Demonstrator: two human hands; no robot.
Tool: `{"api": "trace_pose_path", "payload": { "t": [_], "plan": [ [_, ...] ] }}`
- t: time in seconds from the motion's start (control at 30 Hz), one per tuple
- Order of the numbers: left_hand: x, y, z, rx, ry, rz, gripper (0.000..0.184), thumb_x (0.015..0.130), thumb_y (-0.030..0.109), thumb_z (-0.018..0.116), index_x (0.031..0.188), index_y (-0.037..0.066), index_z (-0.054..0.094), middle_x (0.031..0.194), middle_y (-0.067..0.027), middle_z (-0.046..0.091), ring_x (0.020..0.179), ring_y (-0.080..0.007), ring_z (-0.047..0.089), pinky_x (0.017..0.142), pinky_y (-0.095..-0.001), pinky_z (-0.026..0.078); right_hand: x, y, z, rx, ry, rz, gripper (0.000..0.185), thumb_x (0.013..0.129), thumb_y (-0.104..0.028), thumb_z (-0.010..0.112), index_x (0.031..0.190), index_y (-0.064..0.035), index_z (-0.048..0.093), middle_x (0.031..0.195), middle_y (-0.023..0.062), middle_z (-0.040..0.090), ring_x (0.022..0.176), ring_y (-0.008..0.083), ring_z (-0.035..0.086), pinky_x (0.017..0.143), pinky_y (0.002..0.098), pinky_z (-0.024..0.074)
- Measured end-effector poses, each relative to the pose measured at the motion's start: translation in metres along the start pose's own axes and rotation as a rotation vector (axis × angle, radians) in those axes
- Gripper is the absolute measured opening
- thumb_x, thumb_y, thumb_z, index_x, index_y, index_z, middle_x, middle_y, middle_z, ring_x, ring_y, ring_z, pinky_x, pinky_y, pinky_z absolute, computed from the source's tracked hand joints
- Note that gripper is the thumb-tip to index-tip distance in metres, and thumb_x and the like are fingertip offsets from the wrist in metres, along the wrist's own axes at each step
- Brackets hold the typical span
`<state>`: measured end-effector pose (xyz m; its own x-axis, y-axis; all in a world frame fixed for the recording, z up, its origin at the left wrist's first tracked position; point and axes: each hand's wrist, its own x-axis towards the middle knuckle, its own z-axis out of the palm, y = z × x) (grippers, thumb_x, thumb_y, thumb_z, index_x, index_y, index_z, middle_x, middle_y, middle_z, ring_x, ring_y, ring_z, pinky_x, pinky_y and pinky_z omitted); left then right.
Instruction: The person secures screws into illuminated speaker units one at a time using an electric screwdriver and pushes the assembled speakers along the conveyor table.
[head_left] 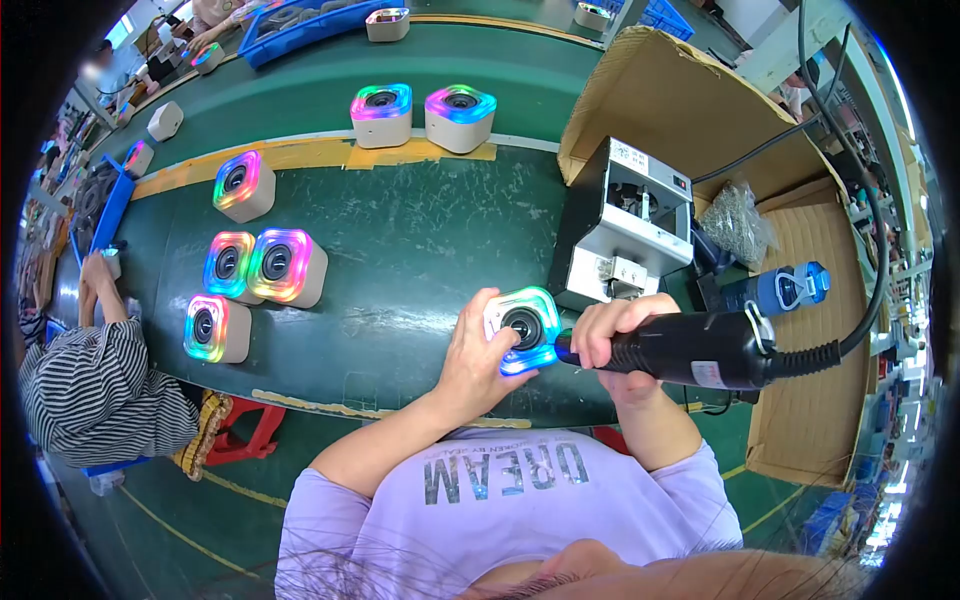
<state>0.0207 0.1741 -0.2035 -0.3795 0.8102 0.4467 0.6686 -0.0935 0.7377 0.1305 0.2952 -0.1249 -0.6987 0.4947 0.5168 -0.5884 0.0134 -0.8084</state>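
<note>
My left hand (473, 355) grips a small white speaker box (522, 331) with a glowing blue-green rim, its thumb near the round black centre. In my right hand (622, 340) is a black electric screwdriver (700, 348), held level, with its tip at the right side of that box. A thick black cable runs from the tool's back end up to the right. Just beyond my right hand stands a black and silver machine (645, 215).
Several lit boxes stand at the left, one of them here (243, 186), and two (460, 118) at the far edge. A cardboard box (800, 400) and a blue bottle (775, 290) are at right. A co-worker in stripes (105, 390) sits at left. Blue crates (320, 30) lie beyond.
</note>
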Motion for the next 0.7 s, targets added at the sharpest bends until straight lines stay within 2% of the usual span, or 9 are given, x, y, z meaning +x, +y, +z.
{"api": "trace_pose_path", "payload": {
  "t": [0.1,0.2,0.3,0.4,0.47,0.53,0.6,0.63,0.7],
  "plan": [
    [0.001,-0.001,-0.001,0.033,0.006,-0.005,0.042,0.051,0.014,0.08,0.082,0.004,0.053,0.124,-0.0259,0.032,0.106,-0.0429,0.042,0.086,-0.0463,0.039,0.004,0.001,-0.001,-0.006,-0.087,0.01,0.052,0.072,-0.042,0.07,0.096,-0.005,0.042,0.061,0.005,0.049,0.05,0.0166,0.049,0.049,0.0307,0.043],
    [0.004,-0.004,-0.011,0.105,-0.053,0.044,0.04,0.053,0.017,0.079,0.082,0.005,0.054,0.125,-0.026,0.032,0.107,-0.0431,0.041,0.086,-0.0471,0.039,0.005,-0.002,-0.006,0.084,-0.026,0.076,0.055,0.074,-0.046,0.067,0.101,-0.0061,0.041,0.061,0.004,0.048,0.05,0.0155,0.049,0.051,0.0303,0.043],
    [0.016,-0.015,-0.024,0.087,-0.163,0.058,0.038,0.054,0.017,0.078,0.083,0.006,0.055,0.127,-0.0266,0.031,0.115,-0.0442,0.037,0.094,-0.0471,0.036,0.0,-0.006,-0.013,0.13,0.222,0.037,0.057,0.078,-0.047,0.061,0.108,-0.0054,0.038,0.062,0.0033,0.045,0.053,0.0148,0.049,0.052,0.0291,0.0422],
    [0.053,-0.054,-0.039,0.632,0.179,0.136,0.04,0.056,0.013,0.073,0.091,0.008,0.056,0.127,-0.0276,0.035,0.122,-0.0426,0.031,0.099,-0.0518,0.028,-0.006,-0.002,-0.015,0.044,0.319,0.068,0.058,0.077,-0.044,0.063,0.11,-0.0039,0.038,0.063,0.0043,0.046,0.054,0.0153,0.049,0.052,0.0289,0.0426],
    [0.071,-0.054,-0.078,0.751,0.197,-0.115,0.042,0.06,0.008,0.07,0.099,0.006,0.054,0.13,-0.0281,0.031,0.125,-0.0442,0.024,0.101,-0.0522,0.023,-0.017,0.005,-0.016,-0.024,0.321,0.126,0.058,0.075,-0.042,0.065,0.109,-0.0031,0.039,0.063,0.0051,0.047,0.054,0.0158,0.049,0.052,0.0291,0.0428],
    [0.063,-0.056,-0.105,0.838,0.37,-0.204,0.043,0.062,0.015,0.074,0.098,0.002,0.053,0.132,-0.028,0.027,0.127,-0.044,0.02,0.102,-0.0524,0.02,-0.028,0.015,-0.017,-0.084,0.339,0.229,0.06,0.07,-0.04,0.071,0.106,-0.0015,0.041,0.063,0.0071,0.05,0.053,0.0167,0.05,0.052,0.0296,0.0436],
    [0.041,-0.057,-0.129,0.929,0.475,-0.266,0.042,0.062,0.023,0.076,0.092,0.0,0.055,0.13,-0.0272,0.029,0.126,-0.0437,0.021,0.103,-0.0543,0.017,-0.034,0.019,-0.016,-0.132,0.334,0.283,0.063,0.068,-0.042,0.072,0.105,-0.0008,0.042,0.062,0.007,0.05,0.052,0.0165,0.051,0.052,0.0294,0.0441],
    [0.031,-0.057,-0.137,1.009,0.461,-0.395,0.04,0.063,0.026,0.075,0.088,0.0,0.057,0.131,-0.0269,0.029,0.126,-0.0438,0.02,0.102,-0.0556,0.016,-0.037,0.021,-0.017,-0.132,0.333,0.317,0.064,0.067,-0.042,0.073,0.105,-0.0007,0.042,0.062,0.007,0.05,0.052,0.0164,0.051,0.052,0.0293,0.0443],
    [0.011,-0.059,-0.149,1.128,0.381,-0.561,0.032,0.069,0.025,0.07,0.091,0.004,0.062,0.129,-0.0273,0.033,0.127,-0.0417,0.021,0.102,-0.0543,0.016,-0.036,0.021,-0.019,-0.108,0.335,0.313,0.065,0.067,-0.043,0.073,0.106,-0.0006,0.042,0.062,0.007,0.05,0.052,0.0163,0.051,0.052,0.0291,0.0443]
  ]
}}
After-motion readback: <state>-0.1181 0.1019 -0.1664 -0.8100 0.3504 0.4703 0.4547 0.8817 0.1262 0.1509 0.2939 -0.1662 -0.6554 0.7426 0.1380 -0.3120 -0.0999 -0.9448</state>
